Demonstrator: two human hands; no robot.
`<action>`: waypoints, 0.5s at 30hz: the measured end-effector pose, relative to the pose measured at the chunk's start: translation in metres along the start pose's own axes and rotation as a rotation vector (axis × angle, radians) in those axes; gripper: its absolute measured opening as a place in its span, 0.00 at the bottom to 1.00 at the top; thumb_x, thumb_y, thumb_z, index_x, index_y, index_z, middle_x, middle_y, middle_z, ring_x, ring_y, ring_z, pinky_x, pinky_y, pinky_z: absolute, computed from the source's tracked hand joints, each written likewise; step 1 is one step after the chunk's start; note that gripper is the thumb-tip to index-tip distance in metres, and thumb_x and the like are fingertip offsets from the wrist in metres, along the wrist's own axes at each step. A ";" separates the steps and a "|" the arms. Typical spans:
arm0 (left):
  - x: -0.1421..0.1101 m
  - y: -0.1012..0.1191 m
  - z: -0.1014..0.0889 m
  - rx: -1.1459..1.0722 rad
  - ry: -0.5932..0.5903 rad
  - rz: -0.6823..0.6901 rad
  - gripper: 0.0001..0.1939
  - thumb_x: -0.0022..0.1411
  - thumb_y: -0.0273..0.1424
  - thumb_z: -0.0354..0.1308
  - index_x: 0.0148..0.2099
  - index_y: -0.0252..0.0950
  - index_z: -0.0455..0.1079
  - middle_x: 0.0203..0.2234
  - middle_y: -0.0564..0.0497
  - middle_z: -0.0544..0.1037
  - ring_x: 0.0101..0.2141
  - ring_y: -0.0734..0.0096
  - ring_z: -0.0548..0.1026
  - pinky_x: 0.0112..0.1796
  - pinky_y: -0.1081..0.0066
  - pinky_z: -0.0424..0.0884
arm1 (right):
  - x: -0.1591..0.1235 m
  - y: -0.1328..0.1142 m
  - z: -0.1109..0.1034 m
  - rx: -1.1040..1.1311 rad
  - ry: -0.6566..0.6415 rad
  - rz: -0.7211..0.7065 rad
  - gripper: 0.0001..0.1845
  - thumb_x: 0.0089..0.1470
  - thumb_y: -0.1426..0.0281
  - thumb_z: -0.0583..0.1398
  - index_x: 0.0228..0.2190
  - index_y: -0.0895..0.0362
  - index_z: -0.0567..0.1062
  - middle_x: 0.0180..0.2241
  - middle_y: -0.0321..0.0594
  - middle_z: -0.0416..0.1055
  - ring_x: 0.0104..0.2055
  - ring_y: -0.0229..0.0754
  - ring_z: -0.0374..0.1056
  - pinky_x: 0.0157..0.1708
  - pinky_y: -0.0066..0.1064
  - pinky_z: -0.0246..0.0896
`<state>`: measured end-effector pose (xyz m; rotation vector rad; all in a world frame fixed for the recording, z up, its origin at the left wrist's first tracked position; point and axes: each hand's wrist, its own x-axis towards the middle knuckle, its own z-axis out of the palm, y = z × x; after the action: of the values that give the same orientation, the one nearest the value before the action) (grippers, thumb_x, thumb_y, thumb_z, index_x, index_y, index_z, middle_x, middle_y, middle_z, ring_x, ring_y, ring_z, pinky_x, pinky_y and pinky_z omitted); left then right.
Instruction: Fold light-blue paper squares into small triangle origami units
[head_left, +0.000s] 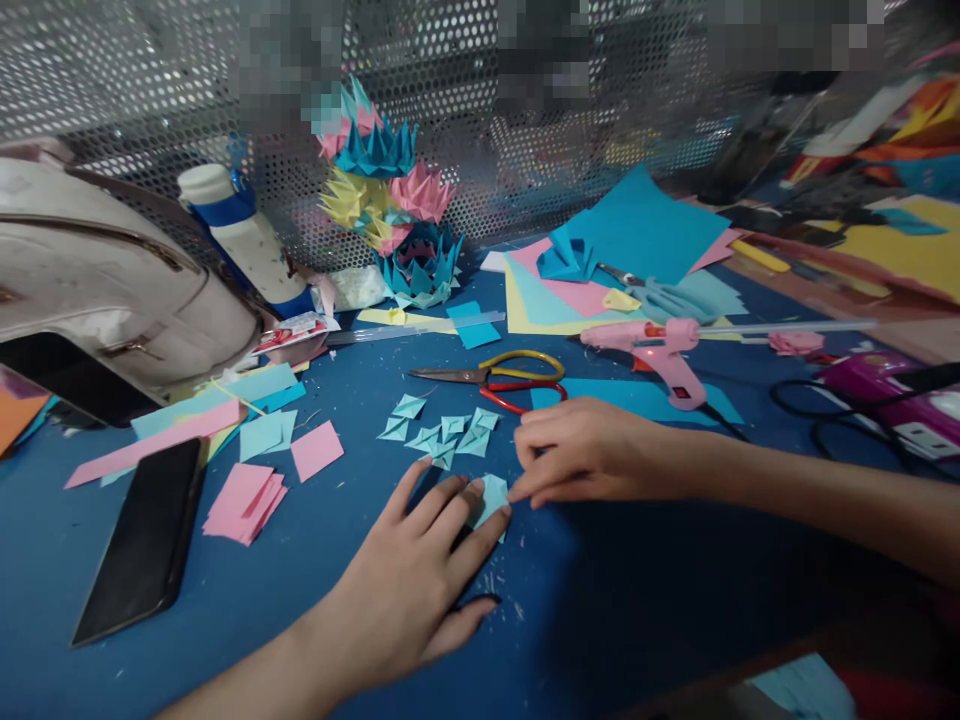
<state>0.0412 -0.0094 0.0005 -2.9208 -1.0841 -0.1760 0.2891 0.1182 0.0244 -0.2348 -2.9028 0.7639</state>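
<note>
A small light blue paper [493,496], partly folded, lies on the blue table. My left hand [431,560] rests over it with spread fingers, their tips pressing its left and lower sides. At its right edge, my right hand [577,455] has curled fingers, thumb and forefinger pinched at the paper's corner. Just beyond my left fingertips sit several small folded light blue paper pieces [452,425]. Behind them lie scissors [517,376] with one yellow and one red handle. A blue paper strip [622,400] is partly behind my right hand.
A pink glue gun [675,350] with a cable stands at the right, its small light glowing. Pink paper squares [244,503] and a black phone [146,535] lie at the left. Paper flowers [420,262], a bottle [244,240] and a white bag [112,260] stand at the back.
</note>
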 end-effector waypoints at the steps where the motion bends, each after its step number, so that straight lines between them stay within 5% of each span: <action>1: 0.000 0.000 0.000 -0.002 0.000 0.001 0.30 0.72 0.47 0.45 0.69 0.36 0.55 0.59 0.42 0.68 0.58 0.52 0.64 0.62 0.45 0.47 | -0.005 0.000 0.000 -0.044 -0.031 -0.018 0.12 0.65 0.64 0.58 0.47 0.49 0.78 0.33 0.36 0.68 0.34 0.37 0.62 0.33 0.29 0.51; 10: 0.000 0.000 -0.001 -0.021 -0.007 -0.002 0.30 0.72 0.47 0.46 0.68 0.36 0.56 0.59 0.42 0.68 0.58 0.52 0.64 0.61 0.44 0.47 | -0.013 0.013 0.014 -0.338 -0.056 -0.048 0.19 0.69 0.58 0.49 0.55 0.43 0.72 0.33 0.37 0.65 0.31 0.39 0.57 0.31 0.32 0.45; 15: 0.000 0.000 0.000 -0.028 -0.011 -0.008 0.29 0.72 0.46 0.46 0.68 0.37 0.56 0.59 0.41 0.68 0.58 0.51 0.65 0.61 0.42 0.48 | -0.002 0.016 0.016 -0.578 0.117 -0.215 0.16 0.70 0.69 0.49 0.49 0.50 0.75 0.33 0.37 0.70 0.32 0.38 0.59 0.29 0.33 0.46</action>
<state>0.0408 -0.0098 0.0009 -2.9454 -1.1040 -0.1770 0.2900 0.1244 0.0023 -0.0159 -2.8942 -0.1287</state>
